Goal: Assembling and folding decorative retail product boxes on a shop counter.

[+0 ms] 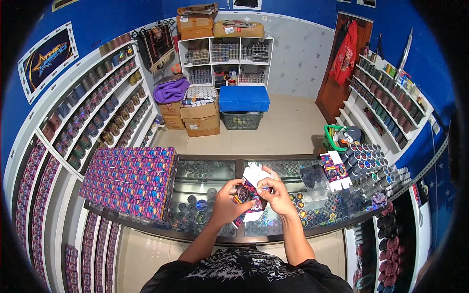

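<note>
Above the glass-topped counter I hold a small printed carton (pixel 251 193), purple and dark with white flaps sticking out at its top and bottom. My left hand (pixel 230 201) grips its left side, with the thumb across the printed face. On the right edge, my right hand (pixel 274 191) pinches the card near the upper flaps. Whether anything is inside the carton cannot be seen. Further right on the counter lie flat unfolded cartons (pixel 334 171) of the same print.
A large block of stacked printed boxes (pixel 128 181) covers the counter's left end. Rows of spools (pixel 364 158) stand at the right, beside a green basket (pixel 332 139). Behind the counter are a blue lid (pixel 244 98) on a crate and cardboard boxes (pixel 202 124). Spool shelves line both walls.
</note>
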Action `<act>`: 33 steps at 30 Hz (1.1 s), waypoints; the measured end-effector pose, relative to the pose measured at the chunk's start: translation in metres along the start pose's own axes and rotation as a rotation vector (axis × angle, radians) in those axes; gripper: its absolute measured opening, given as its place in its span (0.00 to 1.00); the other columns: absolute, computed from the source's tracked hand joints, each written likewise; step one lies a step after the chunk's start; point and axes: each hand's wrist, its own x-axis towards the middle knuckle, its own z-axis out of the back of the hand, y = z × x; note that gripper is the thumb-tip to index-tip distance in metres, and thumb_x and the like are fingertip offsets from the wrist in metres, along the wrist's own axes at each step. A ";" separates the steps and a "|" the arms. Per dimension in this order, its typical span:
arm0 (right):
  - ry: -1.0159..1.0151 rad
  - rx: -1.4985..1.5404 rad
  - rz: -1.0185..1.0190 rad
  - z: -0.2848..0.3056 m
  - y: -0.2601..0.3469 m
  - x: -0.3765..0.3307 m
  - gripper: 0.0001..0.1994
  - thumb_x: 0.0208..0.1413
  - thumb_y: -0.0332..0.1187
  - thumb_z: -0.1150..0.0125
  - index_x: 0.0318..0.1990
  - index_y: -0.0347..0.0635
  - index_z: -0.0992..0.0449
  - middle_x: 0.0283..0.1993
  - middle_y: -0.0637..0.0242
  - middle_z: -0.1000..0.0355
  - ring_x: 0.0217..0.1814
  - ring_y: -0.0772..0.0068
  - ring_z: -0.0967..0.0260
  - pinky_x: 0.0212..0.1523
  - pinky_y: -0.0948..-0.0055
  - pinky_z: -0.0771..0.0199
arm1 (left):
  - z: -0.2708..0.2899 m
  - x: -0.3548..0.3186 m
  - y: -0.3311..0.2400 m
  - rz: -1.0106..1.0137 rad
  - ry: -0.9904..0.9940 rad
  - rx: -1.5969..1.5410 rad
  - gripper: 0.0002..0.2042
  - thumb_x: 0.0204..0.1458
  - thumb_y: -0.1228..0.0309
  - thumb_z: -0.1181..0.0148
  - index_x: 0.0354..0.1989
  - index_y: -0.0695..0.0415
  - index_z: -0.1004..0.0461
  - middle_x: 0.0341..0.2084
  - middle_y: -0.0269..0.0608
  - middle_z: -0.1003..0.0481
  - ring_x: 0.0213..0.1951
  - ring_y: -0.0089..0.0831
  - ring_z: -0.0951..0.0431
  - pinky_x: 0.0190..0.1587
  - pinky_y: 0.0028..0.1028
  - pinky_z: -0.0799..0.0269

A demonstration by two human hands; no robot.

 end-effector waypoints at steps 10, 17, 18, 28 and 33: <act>-0.335 -0.024 0.105 -0.007 0.023 -0.007 0.13 0.45 0.29 0.30 0.41 0.44 0.19 0.68 0.49 0.45 0.67 0.58 0.42 0.60 0.63 0.35 | 0.003 -0.001 -0.004 0.006 -0.097 -0.095 0.34 0.34 0.70 0.24 0.53 0.61 0.33 0.46 0.44 0.25 0.43 0.30 0.21 0.40 0.28 0.24; -0.198 0.017 -0.041 0.001 0.001 -0.010 0.14 0.47 0.29 0.30 0.44 0.41 0.20 0.58 0.53 0.33 0.54 0.66 0.30 0.40 0.74 0.23 | -0.001 -0.001 0.001 -0.009 -0.184 -0.112 0.35 0.34 0.68 0.23 0.54 0.62 0.33 0.47 0.45 0.26 0.44 0.31 0.22 0.41 0.29 0.24; -0.202 0.050 -0.016 -0.003 0.003 -0.010 0.18 0.46 0.30 0.29 0.46 0.39 0.22 0.55 0.56 0.30 0.51 0.68 0.28 0.39 0.75 0.23 | -0.001 -0.002 0.003 0.018 -0.180 -0.110 0.35 0.34 0.68 0.23 0.54 0.62 0.33 0.47 0.45 0.26 0.44 0.32 0.22 0.41 0.29 0.24; -0.145 0.150 -0.045 -0.002 -0.001 -0.007 0.28 0.40 0.22 0.29 0.51 0.42 0.34 0.49 0.66 0.32 0.49 0.72 0.31 0.42 0.73 0.25 | 0.004 -0.006 0.005 -0.127 -0.102 -0.076 0.38 0.40 0.73 0.28 0.62 0.61 0.40 0.52 0.49 0.30 0.51 0.34 0.26 0.47 0.30 0.28; 0.008 0.495 -0.069 0.019 0.001 -0.005 0.30 0.38 0.17 0.32 0.52 0.43 0.36 0.52 0.64 0.33 0.54 0.73 0.34 0.44 0.77 0.27 | 0.022 0.001 0.020 0.011 0.116 -0.482 0.44 0.41 0.77 0.28 0.67 0.62 0.49 0.58 0.48 0.38 0.59 0.33 0.36 0.55 0.32 0.33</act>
